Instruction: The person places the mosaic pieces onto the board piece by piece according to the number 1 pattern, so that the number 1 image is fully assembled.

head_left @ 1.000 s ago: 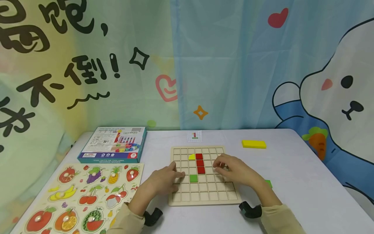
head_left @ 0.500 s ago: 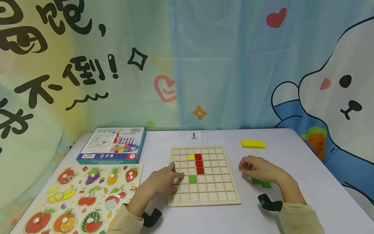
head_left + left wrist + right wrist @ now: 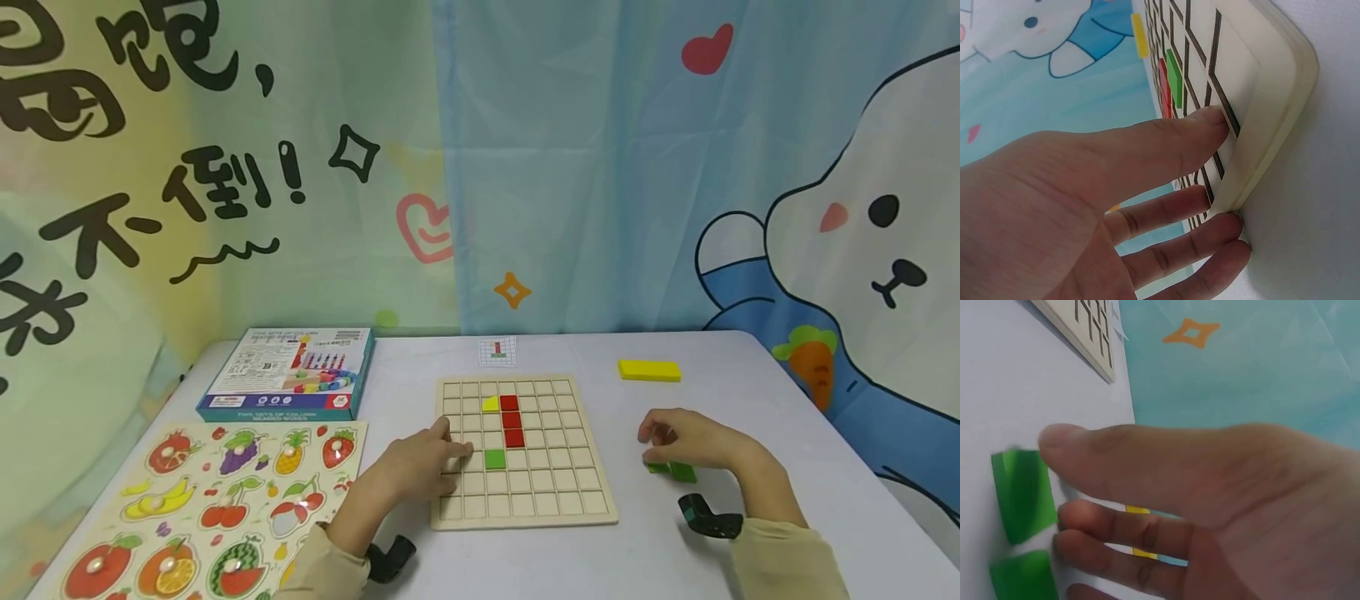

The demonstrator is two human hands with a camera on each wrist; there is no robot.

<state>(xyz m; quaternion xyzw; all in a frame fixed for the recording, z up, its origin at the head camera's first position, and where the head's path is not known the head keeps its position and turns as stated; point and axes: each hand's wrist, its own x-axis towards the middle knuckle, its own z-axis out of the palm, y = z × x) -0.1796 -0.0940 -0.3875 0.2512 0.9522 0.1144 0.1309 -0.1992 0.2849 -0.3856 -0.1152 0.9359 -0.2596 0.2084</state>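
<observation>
White table [image 3: 750, 367] before a cartoon-printed curtain [image 3: 600, 167].

Open desk right of the board, crowded on the left

Bare desk [image 3: 675, 550] lies between the grid board [image 3: 525, 517] and the green blocks [image 3: 672, 471], where the right hand [image 3: 686, 440] sits, apparently touching them. The yellow block [image 3: 649, 370] lies well apart behind. The left hand [image 3: 420, 467] covers the board's left edge; the fruit puzzle [image 3: 217, 500] and box [image 3: 288, 371] fill the desk's left side.

Right hand [image 3: 693, 442] off the board [image 3: 525, 517], apparently onto green blocks [image 3: 672, 471].
</observation>
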